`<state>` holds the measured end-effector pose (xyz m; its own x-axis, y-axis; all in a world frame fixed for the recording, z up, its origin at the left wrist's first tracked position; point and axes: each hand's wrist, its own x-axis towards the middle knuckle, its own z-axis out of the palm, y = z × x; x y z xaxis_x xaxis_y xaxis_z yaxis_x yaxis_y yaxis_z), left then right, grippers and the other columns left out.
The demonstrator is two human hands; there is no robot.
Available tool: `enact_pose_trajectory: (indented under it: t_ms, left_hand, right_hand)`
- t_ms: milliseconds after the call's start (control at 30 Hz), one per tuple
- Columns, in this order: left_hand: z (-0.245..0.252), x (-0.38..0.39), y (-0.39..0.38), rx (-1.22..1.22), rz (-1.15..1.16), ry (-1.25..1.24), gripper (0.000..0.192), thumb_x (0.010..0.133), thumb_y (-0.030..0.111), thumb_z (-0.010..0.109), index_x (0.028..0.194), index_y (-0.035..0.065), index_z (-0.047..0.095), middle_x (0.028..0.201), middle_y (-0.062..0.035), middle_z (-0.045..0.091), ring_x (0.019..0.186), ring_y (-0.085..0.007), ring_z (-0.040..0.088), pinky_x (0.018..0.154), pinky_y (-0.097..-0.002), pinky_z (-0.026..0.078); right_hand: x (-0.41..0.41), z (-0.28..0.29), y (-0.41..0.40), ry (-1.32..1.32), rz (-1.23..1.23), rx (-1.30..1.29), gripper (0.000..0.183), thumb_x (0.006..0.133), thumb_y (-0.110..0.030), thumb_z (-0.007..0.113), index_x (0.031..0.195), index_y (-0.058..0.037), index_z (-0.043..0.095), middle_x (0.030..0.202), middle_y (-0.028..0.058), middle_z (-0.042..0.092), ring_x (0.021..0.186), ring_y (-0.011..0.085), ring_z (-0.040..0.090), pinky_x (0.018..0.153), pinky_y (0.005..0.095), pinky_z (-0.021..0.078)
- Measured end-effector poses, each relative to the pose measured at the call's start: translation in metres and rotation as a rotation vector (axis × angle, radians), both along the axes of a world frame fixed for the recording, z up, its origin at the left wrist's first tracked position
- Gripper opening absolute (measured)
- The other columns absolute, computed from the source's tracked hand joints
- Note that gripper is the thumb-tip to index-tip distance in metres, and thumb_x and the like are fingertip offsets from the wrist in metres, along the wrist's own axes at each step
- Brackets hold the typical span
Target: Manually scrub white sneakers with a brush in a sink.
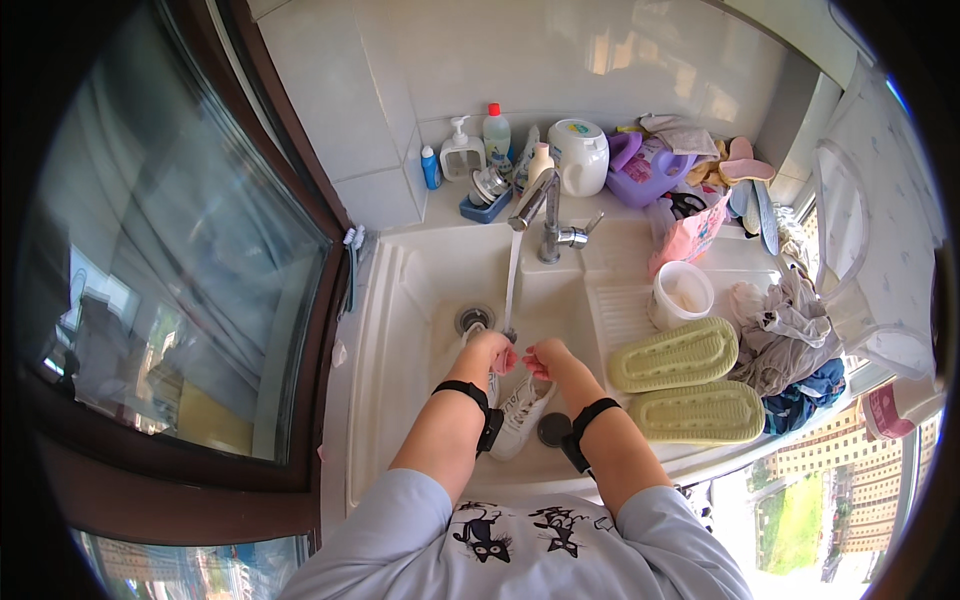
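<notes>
Water runs from the chrome faucet (534, 206) into the white laundry sink (420, 315). My left hand (496, 351) is beside the stream, just above the white sneakers, its fingers curled and nothing clearly in them. Facing it, my right hand (541, 357) has loosely bent fingers and also shows nothing in its grasp. A white lace-up sneaker (517, 420) lies in the basin below and between my forearms. Another white sneaker (472, 332) is mostly hidden under my left hand and forearm. A small dark object (511, 335) shows by my left hand where the water falls.
On the right ledge lie pale green slippers (675, 356), soles up, a white plastic tub (682, 292) and crumpled clothes (787, 337). Detergent bottles (585, 157) and a pump dispenser (461, 154) line the back. A dark round stopper (554, 430) rests in the basin.
</notes>
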<state>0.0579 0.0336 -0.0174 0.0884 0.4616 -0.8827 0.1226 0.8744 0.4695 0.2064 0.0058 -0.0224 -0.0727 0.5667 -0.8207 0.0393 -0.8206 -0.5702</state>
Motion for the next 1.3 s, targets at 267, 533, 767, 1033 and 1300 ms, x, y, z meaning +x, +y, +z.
enact_pose_trajectory:
  t_ms: [267, 533, 767, 1033, 1300]
  left_hand:
    - [-0.065, -0.023, 0.004, -0.020, 0.100, -0.002, 0.007, 0.084, 0.008, 0.054, 0.087, 0.0017, 0.053, 0.066, -0.0084, 0.053, 0.056, -0.0228, 0.052, 0.060, -0.0425, 0.051]
    - [-0.025, -0.013, -0.025, -0.045, -0.042, 0.120, 0.013, 0.088, 0.017, 0.050, 0.085, 0.0050, 0.051, 0.069, -0.0061, 0.052, 0.059, -0.0240, 0.050, 0.061, -0.0430, 0.045]
    - [0.002, -0.027, -0.035, 0.049, -0.067, 0.103, 0.012, 0.085, 0.015, 0.055, 0.084, 0.0033, 0.054, 0.070, -0.0068, 0.054, 0.059, -0.0216, 0.052, 0.058, -0.0410, 0.048]
    - [-0.025, -0.028, -0.002, 0.045, -0.010, 0.121, 0.013, 0.087, 0.015, 0.053, 0.086, 0.0025, 0.054, 0.071, -0.0073, 0.053, 0.060, -0.0236, 0.050, 0.060, -0.0419, 0.047]
    - [-0.002, -0.009, 0.017, 0.058, 0.031, 0.113, 0.011, 0.086, 0.011, 0.047, 0.082, 0.0022, 0.052, 0.069, -0.0087, 0.050, 0.060, -0.0255, 0.049, 0.062, -0.0426, 0.044]
  right_hand:
    - [-0.006, -0.004, -0.013, 0.011, 0.022, 0.043, 0.016, 0.088, -0.020, 0.044, 0.093, -0.0158, 0.059, 0.073, -0.0002, 0.063, 0.056, 0.0131, 0.057, 0.056, 0.0343, 0.0451]
    - [-0.003, -0.003, -0.015, -0.068, 0.066, 0.034, 0.013, 0.084, -0.025, 0.054, 0.088, -0.0146, 0.060, 0.074, -0.0005, 0.064, 0.058, 0.0131, 0.058, 0.057, 0.0356, 0.0448]
    - [-0.006, 0.002, -0.021, -0.057, 0.066, 0.061, 0.012, 0.083, -0.026, 0.055, 0.086, -0.0149, 0.060, 0.074, -0.0008, 0.064, 0.057, 0.0127, 0.057, 0.056, 0.0338, 0.0447]
    - [-0.009, 0.006, -0.022, -0.055, 0.081, 0.085, 0.013, 0.082, -0.026, 0.058, 0.081, -0.0131, 0.061, 0.071, -0.0004, 0.063, 0.055, 0.0127, 0.056, 0.052, 0.0323, 0.0443]
    - [-0.009, 0.018, -0.018, 0.016, 0.029, 0.129, 0.013, 0.080, -0.021, 0.056, 0.079, -0.0084, 0.060, 0.070, 0.0026, 0.063, 0.050, 0.0137, 0.053, 0.045, 0.0317, 0.0405]
